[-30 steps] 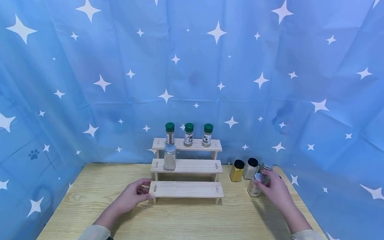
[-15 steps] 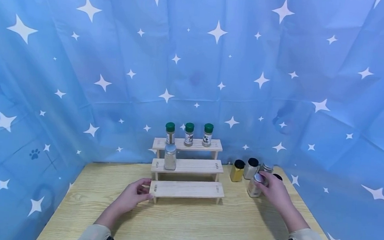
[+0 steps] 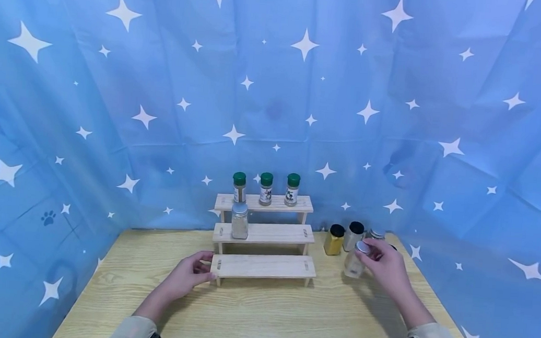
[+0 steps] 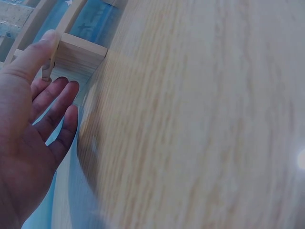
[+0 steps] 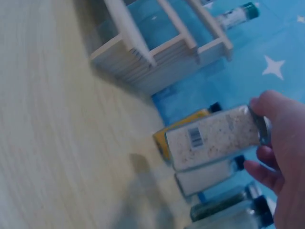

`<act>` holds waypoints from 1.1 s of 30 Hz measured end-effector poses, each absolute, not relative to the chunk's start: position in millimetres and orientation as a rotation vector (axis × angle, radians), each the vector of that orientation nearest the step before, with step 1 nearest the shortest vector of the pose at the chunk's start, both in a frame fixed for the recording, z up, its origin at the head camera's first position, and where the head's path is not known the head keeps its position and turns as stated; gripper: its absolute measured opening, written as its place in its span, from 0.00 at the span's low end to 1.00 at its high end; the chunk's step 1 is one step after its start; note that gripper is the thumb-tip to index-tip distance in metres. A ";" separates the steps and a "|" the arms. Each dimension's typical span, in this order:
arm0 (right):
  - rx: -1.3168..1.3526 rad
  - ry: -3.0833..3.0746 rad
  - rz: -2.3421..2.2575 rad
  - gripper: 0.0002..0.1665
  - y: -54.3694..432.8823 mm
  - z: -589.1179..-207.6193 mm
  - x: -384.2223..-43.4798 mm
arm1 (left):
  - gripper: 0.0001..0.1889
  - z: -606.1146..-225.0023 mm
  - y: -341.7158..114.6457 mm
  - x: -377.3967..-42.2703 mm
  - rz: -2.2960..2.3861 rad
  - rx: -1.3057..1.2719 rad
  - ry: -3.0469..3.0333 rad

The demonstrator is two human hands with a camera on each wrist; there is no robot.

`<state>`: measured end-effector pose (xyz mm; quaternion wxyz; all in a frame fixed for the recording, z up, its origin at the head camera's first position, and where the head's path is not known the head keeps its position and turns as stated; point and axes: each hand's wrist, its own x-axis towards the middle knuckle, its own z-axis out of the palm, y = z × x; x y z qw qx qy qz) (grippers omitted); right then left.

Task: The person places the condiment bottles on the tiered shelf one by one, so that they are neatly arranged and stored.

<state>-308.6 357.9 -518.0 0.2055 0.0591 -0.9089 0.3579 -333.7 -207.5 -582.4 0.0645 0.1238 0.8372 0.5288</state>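
My right hand [image 3: 388, 265] pinches a glass spice jar [image 3: 354, 264] by its silver cap. The jar leans slightly; in the right wrist view its barcode label and pale, speckled contents show. My left hand [image 3: 186, 277] holds the left end of the lowest step of a three-step wooden rack [image 3: 263, 267], thumb on top and a finger beneath, as the left wrist view shows. Another silver-capped spice jar [image 3: 240, 222] stands at the left of the middle step. Along the top step are three green-capped spice bottles [image 3: 266, 189].
Beside the right hand stand a yellow jar with a black cap [image 3: 334, 240], a white jar with a black cap [image 3: 353, 237] and further jars partly behind the hand. A blue star-patterned curtain [image 3: 276, 85] hangs right behind the wooden table [image 3: 260, 320].
My right hand has shifted the silver-capped spice jar a little left and tilted it. The left hand and the rack stay where they were.
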 end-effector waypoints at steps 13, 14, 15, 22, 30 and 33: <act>0.405 -2.417 1.207 0.24 332.7 -481.6 -311.7 | 0.34 -582.7 -208.4 -333.3 1.582 0.396 2.539; 0.430 -2.415 1.208 0.24 330.0 -478.4 -312.2 | 0.34 -582.4 -208.3 -333.1 1.580 0.396 2.540; 0.451 -2.418 1.202 0.24 327.8 -475.5 -313.0 | 0.34 -582.1 -208.1 -333.0 1.578 0.398 2.540; 0.508 -2.443 1.276 0.22 308.7 -456.5 -320.5 | 0.35 -582.3 -208.3 -333.7 1.581 0.397 2.539; 0.577 -2.498 1.259 0.24 285.0 -441.2 -338.0 | 0.34 -583.1 -209.9 -332.9 1.593 0.407 2.531; 0.618 -2.507 1.230 0.24 274.2 -435.2 -345.7 | 0.34 -583.6 -210.3 -333.5 1.600 0.412 2.526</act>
